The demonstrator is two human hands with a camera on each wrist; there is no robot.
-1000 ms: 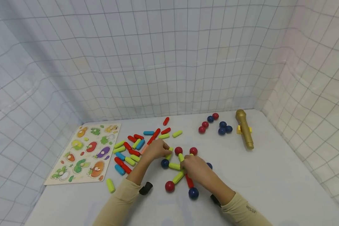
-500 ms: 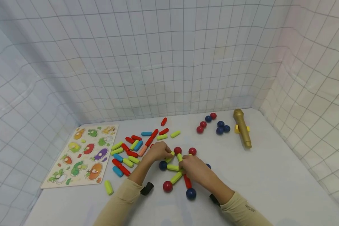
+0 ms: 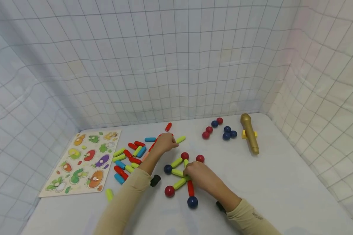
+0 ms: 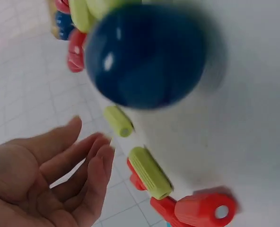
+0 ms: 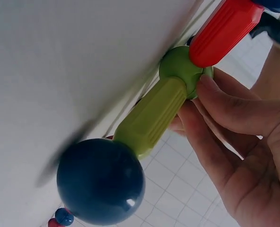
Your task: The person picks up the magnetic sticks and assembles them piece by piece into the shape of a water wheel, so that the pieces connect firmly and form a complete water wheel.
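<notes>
Green hub pinched in the right hand, left hand carrying nothing

The right hand (image 3: 202,178) grips the green hub (image 5: 175,64) between thumb and fingers. The visible spokes of the star-like frame (image 3: 180,183) meet there, so this hold probably steadies the whole piece from its centre. From that hand, the frame spreads left, near and far over the white surface (image 3: 270,192). The red rod (image 3: 191,188) points towards the near side and ends in a blue ball (image 3: 192,202).

One outer rod (image 3: 176,162) spans the left blue ball (image 3: 168,168) and the far red ball (image 3: 184,156), seemingly as an edge brace between two spokes. The left hand (image 3: 165,143) hovers on the far left side of the frame, apart from it, fingers loosely bent with nothing between them. A loose yellow-green rod (image 3: 180,139) lies just beside it; whether they touch is hard to tell.

Loose rods (image 3: 128,153) lie left and loose balls (image 3: 206,134) far right, perhaps sorted by shape.
</notes>
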